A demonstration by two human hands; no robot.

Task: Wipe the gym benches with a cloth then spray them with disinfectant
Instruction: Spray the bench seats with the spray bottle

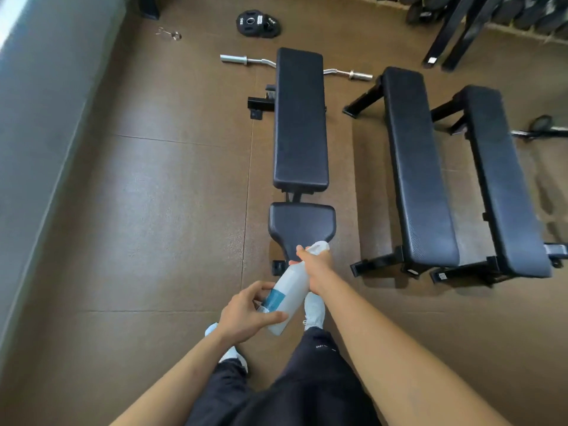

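The spray bottle (287,290) is held tilted in front of the person, with its white head just at the near tip of the seat pad (301,224) of the adjustable bench (299,118). The right hand (316,265) is wrapped round the neck under the head. The left hand (246,312) curls thumb and fingers round the lower body, by the blue label. The bottle looks like thin translucent plastic, so I judge it light, slightly soft under a squeeze, and smooth enough to slip when wet. The neck seems the best hold, leaving one finger for the trigger; whether a finger rests there now, I cannot tell. No cloth is visible.
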